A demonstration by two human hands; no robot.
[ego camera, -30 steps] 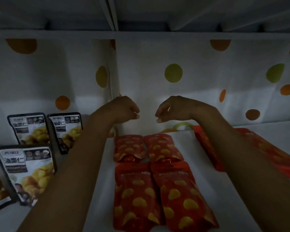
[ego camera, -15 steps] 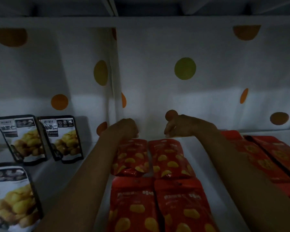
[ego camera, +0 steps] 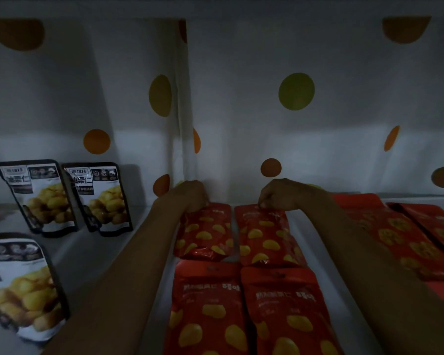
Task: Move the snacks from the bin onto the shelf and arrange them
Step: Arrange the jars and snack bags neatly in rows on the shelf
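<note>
Fingertips (ego camera: 261, 204) of the right hand (ego camera: 280, 194) were curled down, pinching the top edge of the rear-right red pouch (ego camera: 265, 237). The left hand (ego camera: 191, 196) sat knuckles-up on the rear-left red pouch (ego camera: 207, 234), fingers tucked under, so couldn't tell its grip. Both forearms reached straight in. The glossy, crinkly pouches lay flat on the white shelf (ego camera: 300, 231).

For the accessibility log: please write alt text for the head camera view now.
On a dim white shelf, the left hand curls over the top of the left rear red pouch and the right hand pinches the top of the right rear red pouch. Two more red pouches lie in front; black chestnut pouches stand at left.
</note>
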